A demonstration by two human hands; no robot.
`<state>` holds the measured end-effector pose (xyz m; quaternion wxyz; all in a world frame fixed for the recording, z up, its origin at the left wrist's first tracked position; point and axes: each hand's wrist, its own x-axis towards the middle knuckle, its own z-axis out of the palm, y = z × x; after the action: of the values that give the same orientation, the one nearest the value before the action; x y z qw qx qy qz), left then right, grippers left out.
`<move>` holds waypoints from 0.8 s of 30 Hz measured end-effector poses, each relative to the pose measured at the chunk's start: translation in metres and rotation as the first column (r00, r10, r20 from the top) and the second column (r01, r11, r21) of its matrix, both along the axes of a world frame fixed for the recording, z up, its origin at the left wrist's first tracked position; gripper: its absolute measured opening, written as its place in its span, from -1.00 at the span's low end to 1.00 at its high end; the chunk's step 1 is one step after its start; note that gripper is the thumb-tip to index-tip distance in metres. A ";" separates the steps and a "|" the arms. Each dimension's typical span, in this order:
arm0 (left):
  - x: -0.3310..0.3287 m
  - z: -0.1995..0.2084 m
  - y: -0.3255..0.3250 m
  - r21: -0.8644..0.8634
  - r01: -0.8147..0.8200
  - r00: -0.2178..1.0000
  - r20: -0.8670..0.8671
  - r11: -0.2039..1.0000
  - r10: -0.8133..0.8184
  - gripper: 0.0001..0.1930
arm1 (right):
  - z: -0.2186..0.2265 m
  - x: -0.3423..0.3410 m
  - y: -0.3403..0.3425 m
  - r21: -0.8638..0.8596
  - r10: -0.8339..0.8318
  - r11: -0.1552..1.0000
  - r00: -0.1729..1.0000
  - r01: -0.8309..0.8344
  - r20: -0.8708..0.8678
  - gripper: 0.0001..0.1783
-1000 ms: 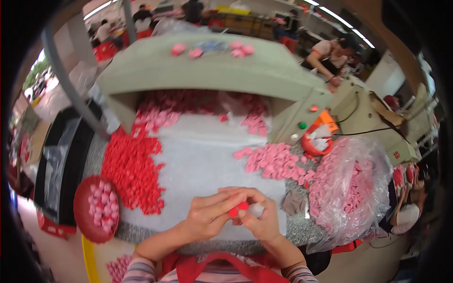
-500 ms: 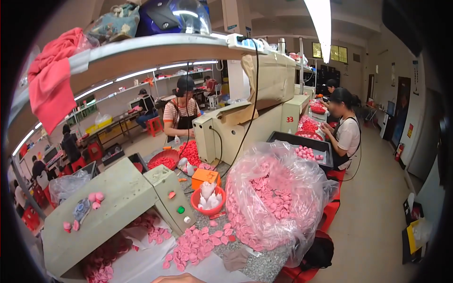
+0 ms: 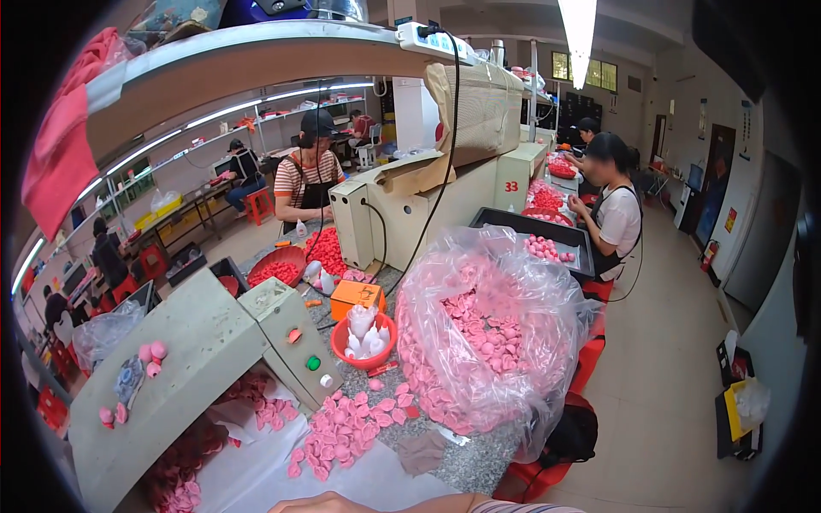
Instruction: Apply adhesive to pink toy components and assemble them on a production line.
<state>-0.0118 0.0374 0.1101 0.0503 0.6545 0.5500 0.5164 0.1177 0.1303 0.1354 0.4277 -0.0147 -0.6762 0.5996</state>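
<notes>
Only the back of my right hand [image 3: 321, 505] shows at the lower edge, with its forearm and a striped sleeve [image 3: 522, 507] to the right. Its fingers are cut off below the picture, so what they hold is hidden. My left hand is out of view. Just beyond the right hand lies a white sheet [image 3: 256, 472]. A spread of small pink petal-shaped pieces [image 3: 338, 432] rests on the sheet and the speckled tabletop [image 3: 479, 462]. To the left, more pink pieces [image 3: 184, 457] sit beneath a grey-green metal machine [image 3: 171, 355].
A big clear plastic bag [image 3: 496, 333] of pink pieces stands right of an orange-red bowl [image 3: 363, 355] holding white bottles. Behind the bowl is an orange box [image 3: 357, 297]. A shelf [image 3: 256, 64] crosses overhead, with a black cable [image 3: 455, 128] hanging. Co-workers [image 3: 611, 201] sit farther along.
The view has shifted, so the bench and machine appear slightly farther left, and the shelf higher. More of my right forearm and the striped sleeve now show at the lower edge.
</notes>
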 end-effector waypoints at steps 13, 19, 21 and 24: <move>-0.009 -0.002 0.000 -0.135 0.090 0.995 0.052 0.987 -0.083 -0.61 | 0.001 -0.001 0.003 -0.027 -0.003 1.000 1.000 0.002 -0.020 -0.61; -0.005 -0.002 0.005 -0.021 0.079 0.997 -0.008 0.997 -0.079 -0.60 | 0.003 0.003 0.006 -0.019 0.010 1.000 1.000 -0.010 -0.002 -0.61; -0.003 0.003 0.005 -0.002 0.077 0.996 -0.041 0.997 -0.077 -0.60 | 0.003 0.004 0.005 -0.012 0.010 1.000 1.000 -0.010 0.008 -0.61; 0.002 0.013 0.009 0.016 0.109 0.989 -0.100 0.994 -0.107 -0.60 | 0.004 0.006 0.004 -0.035 0.045 0.998 0.999 -0.045 -0.005 -0.62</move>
<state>-0.0103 0.0469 0.1229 0.0438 0.7087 0.5098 0.4857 0.1233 0.1345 0.1395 0.4153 -0.0056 -0.6647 0.6210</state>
